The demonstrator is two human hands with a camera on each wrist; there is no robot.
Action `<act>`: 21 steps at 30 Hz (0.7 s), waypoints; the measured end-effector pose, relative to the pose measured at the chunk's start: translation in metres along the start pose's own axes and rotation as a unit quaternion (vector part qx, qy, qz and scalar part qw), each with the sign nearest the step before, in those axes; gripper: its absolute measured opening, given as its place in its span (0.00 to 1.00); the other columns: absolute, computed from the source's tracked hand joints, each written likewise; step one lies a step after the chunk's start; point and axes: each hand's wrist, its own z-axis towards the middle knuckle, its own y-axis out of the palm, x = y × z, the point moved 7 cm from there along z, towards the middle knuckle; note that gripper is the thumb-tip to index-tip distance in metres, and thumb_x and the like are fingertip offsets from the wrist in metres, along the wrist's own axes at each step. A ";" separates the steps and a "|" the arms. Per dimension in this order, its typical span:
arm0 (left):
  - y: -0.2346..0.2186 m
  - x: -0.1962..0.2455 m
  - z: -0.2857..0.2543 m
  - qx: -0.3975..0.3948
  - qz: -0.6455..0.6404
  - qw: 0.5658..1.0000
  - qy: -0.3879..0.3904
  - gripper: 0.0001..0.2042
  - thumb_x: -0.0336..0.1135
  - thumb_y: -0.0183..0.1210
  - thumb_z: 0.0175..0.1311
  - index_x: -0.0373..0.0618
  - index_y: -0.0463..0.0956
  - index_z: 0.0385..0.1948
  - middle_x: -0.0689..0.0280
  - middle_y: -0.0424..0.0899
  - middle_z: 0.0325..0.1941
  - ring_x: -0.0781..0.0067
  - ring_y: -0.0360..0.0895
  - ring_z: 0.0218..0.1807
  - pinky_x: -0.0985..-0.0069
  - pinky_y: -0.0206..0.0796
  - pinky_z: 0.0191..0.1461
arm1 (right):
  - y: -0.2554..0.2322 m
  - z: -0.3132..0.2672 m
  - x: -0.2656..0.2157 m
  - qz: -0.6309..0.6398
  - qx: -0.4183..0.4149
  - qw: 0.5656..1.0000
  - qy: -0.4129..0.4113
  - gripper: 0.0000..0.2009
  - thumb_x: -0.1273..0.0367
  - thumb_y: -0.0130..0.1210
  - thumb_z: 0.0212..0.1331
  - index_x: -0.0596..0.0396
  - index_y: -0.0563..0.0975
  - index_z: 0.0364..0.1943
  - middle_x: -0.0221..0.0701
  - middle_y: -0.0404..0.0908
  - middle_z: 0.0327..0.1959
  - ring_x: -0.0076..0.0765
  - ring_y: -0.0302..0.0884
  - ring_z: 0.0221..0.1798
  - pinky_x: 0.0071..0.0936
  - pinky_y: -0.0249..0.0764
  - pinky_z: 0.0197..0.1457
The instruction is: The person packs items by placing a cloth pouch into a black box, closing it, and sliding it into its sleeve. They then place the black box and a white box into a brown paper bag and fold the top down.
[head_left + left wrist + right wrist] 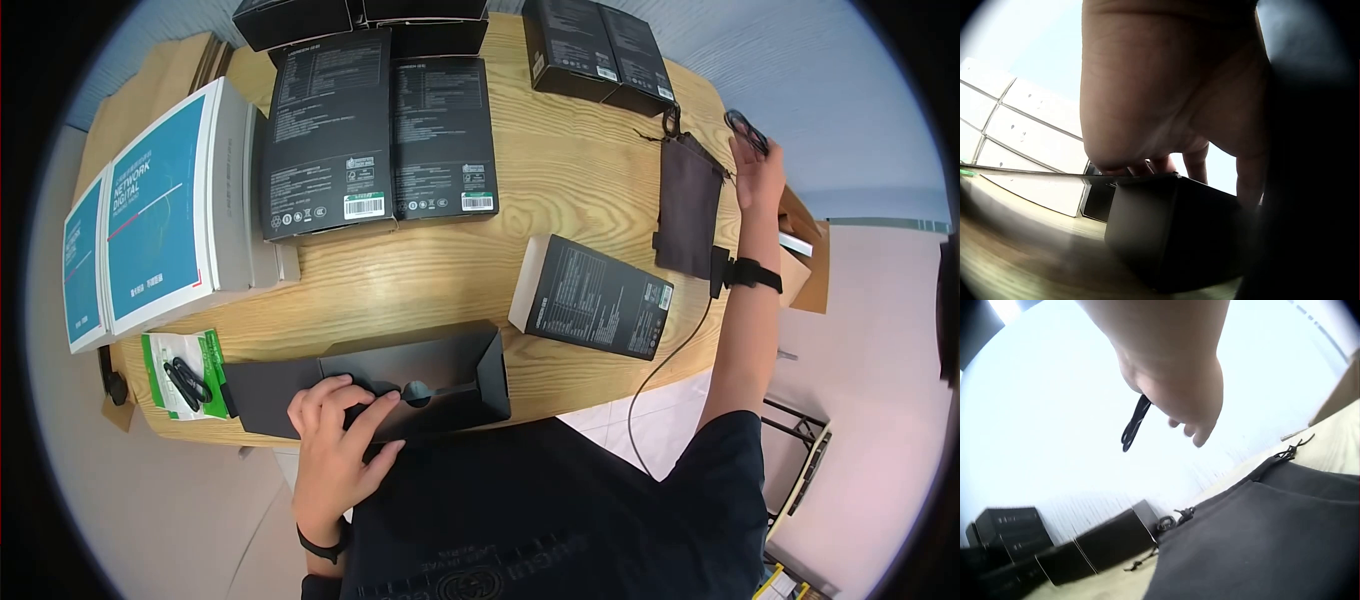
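Note:
My right hand (760, 178) is raised at the far right of the table and holds a bundled black cable (746, 132) between thumb and fingers. In the right wrist view the looped end of the cable (1136, 423) sticks out past the hand. Just below lies a dark grey drawstring pouch (690, 205). My left hand (340, 450) grips the near side of an opened black box (440, 365) at the table's front edge, with its fingers over the wall and the thumb on the outside. The box's flap (275, 392) extends left. The left wrist view shows the box's dark end (1141, 225) under the fingers.
A black printed box (600, 300) lies right of centre. More black boxes (330, 130) stand at the back, with another pair (600, 50) at the back right. White-and-blue boxes (160, 210) fill the left. A green-and-white bag (210, 350) with a black cable lies front left.

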 end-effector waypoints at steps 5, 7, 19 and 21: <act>0.000 0.000 -0.001 0.005 0.003 1.000 0.016 0.32 0.34 0.77 0.38 0.51 0.82 0.54 0.61 0.75 0.54 0.48 0.69 0.65 0.48 0.53 0.67 | 0.004 -0.009 0.005 0.094 -0.059 0.988 0.111 0.10 0.72 0.50 0.69 0.65 0.74 0.48 0.38 0.79 0.37 0.40 0.81 0.42 0.42 0.81 0.54; -0.001 0.001 -0.002 0.005 0.002 1.000 0.023 0.32 0.33 0.77 0.39 0.50 0.82 0.54 0.61 0.75 0.54 0.48 0.69 0.65 0.48 0.53 0.67 | 0.006 -0.012 0.015 -0.127 -0.112 0.978 0.125 0.09 0.71 0.56 0.66 0.59 0.75 0.46 0.33 0.71 0.27 0.34 0.74 0.31 0.34 0.76 0.42; -0.001 0.002 -0.007 0.030 -0.011 0.999 0.040 0.30 0.32 0.76 0.42 0.49 0.82 0.54 0.61 0.74 0.55 0.49 0.68 0.66 0.49 0.54 0.68 | 0.014 -0.019 0.035 -0.572 -0.227 0.754 -0.231 0.09 0.67 0.63 0.65 0.56 0.77 0.43 0.45 0.84 0.41 0.54 0.83 0.45 0.42 0.77 0.52; -0.003 0.002 -0.008 0.029 -0.013 0.999 0.030 0.29 0.32 0.75 0.45 0.50 0.82 0.55 0.63 0.75 0.55 0.51 0.67 0.67 0.50 0.54 0.69 | 0.012 -0.029 -0.004 -0.543 -0.168 0.766 -0.302 0.08 0.69 0.60 0.68 0.57 0.76 0.45 0.44 0.84 0.42 0.48 0.84 0.46 0.37 0.78 0.52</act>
